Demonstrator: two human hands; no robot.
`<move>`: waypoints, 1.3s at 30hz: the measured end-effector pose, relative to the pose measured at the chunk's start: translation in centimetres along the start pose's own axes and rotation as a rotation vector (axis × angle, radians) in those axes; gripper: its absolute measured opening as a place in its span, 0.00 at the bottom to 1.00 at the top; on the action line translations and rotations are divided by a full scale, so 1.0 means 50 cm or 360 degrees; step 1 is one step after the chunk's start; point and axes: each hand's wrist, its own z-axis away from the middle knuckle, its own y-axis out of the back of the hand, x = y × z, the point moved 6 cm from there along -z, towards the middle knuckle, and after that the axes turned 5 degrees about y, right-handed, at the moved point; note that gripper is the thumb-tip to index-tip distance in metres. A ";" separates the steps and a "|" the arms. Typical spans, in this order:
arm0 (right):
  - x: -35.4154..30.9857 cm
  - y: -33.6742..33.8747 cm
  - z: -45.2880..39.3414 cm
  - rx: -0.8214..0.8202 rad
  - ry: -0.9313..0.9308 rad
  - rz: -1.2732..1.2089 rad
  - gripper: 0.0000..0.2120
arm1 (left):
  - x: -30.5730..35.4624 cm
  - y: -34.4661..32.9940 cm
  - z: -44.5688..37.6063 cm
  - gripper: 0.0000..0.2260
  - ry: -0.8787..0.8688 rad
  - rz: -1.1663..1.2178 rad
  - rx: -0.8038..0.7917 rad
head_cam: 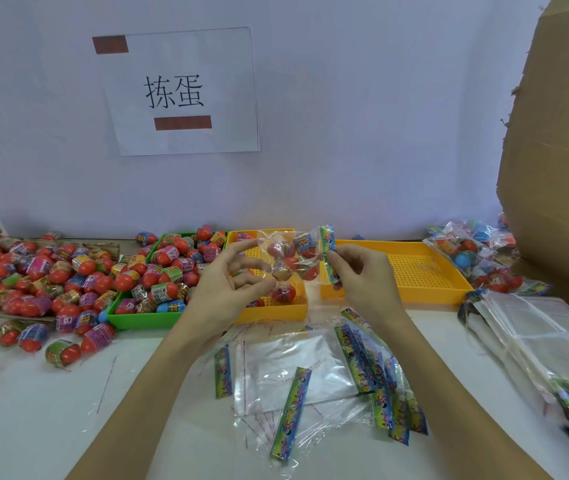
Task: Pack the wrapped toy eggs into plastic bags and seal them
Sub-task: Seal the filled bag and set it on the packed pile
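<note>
Empty bags (297, 372) litter white table (34, 427); both hands' fingers (336, 259) pinch filled bag (290, 261).

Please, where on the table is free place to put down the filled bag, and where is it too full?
Free: the right yellow tray, bare inside, and the white table between the loose eggs and the left forearm. Crowded: the green tray, the empty bags before the person, the bag stack at right, and the packed bags behind it.
</note>
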 end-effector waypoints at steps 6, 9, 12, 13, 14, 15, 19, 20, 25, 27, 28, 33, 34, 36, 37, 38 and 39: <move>0.003 0.002 -0.006 -0.0049 0.0026 -0.0076 0.07 | 0.005 -0.001 0.005 0.26 0.0078 -0.0009 -0.0168; -0.001 -0.001 -0.004 -0.0083 0.0051 -0.0154 0.07 | 0.008 -0.005 0.012 0.20 0.0115 0.0079 -0.0100; -0.001 0.001 -0.004 -0.0031 0.0024 -0.0230 0.06 | 0.011 -0.010 0.014 0.18 0.0046 0.0137 0.0018; -0.001 0.002 -0.003 -0.0011 0.0017 -0.0224 0.07 | 0.013 -0.013 0.015 0.17 -0.0008 0.0121 0.0045; 0.001 0.001 -0.003 0.0001 -0.0003 -0.0195 0.09 | 0.016 -0.014 0.016 0.16 -0.0073 0.0101 0.0082; 0.007 0.001 -0.001 0.0019 -0.0061 -0.0155 0.12 | 0.021 -0.014 0.017 0.15 -0.0159 0.0051 0.0140; 0.028 0.006 0.012 0.0234 -0.0429 -0.0243 0.21 | 0.068 -0.016 0.043 0.14 -0.0938 -0.0739 0.0452; 0.032 0.003 0.015 0.0244 -0.0513 -0.0391 0.21 | 0.075 -0.028 0.053 0.12 -0.1169 -0.0998 0.0475; 0.034 -0.035 0.029 -0.0134 -0.0933 -0.0970 0.26 | 0.070 -0.093 0.083 0.09 -0.1565 -0.1524 0.0263; 0.036 -0.032 0.032 -0.0180 -0.0923 -0.0871 0.24 | 0.069 -0.104 0.086 0.09 -0.1628 -0.1603 0.0188; 0.035 -0.033 0.033 -0.0212 -0.0917 -0.0878 0.23 | 0.068 -0.105 0.086 0.08 -0.1648 -0.1627 0.0156; 0.037 -0.029 0.029 -0.0101 -0.0781 -0.1000 0.20 | 0.051 -0.102 0.072 0.13 -0.1516 -0.1647 0.0026; 0.037 -0.024 0.027 -0.0030 -0.0728 -0.0956 0.20 | 0.050 -0.098 0.067 0.13 -0.1458 -0.1616 0.0045; 0.035 -0.014 0.020 0.0081 -0.0604 -0.0871 0.19 | 0.050 -0.080 0.055 0.13 -0.1272 -0.1462 0.0156; 0.035 -0.009 0.016 0.0108 -0.0551 -0.0836 0.18 | 0.047 -0.066 0.046 0.13 -0.1114 -0.1322 0.0238; 0.035 -0.006 0.012 0.0104 -0.0510 -0.0826 0.18 | 0.038 -0.052 0.035 0.14 -0.0894 -0.1127 0.0295; 0.033 -0.008 0.010 0.0069 -0.0479 -0.0843 0.17 | 0.024 -0.039 0.025 0.14 -0.0620 -0.0867 0.0320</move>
